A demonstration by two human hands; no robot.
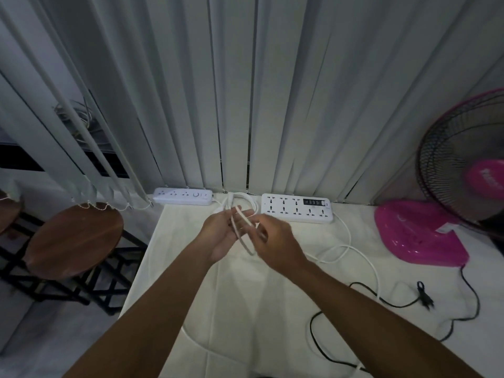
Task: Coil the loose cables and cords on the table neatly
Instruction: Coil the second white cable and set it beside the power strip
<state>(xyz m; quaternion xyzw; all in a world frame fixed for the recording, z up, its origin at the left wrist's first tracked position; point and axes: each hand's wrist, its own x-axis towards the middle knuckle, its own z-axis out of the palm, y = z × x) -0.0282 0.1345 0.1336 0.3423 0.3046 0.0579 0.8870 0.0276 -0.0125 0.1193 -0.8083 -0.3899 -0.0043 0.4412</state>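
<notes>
My left hand (221, 233) holds loops of a white cord (240, 227) above the far middle of the table, palm up. My right hand (275, 242) grips the same cord just to the right, fingers closed around a strand. That cord runs back to a small white power strip (182, 196) at the table's far edge. A larger white power strip (296, 208) lies to its right, its white cable (351, 251) snaking loosely across the cloth. A black cord (381, 298) with a plug (424, 296) lies loose at the right.
A pink fan (420, 236) stands at the far right of the white tablecloth (245, 296). Vertical blinds (245, 91) hang behind the table. Two round wooden stools (73, 238) stand left of the table's edge.
</notes>
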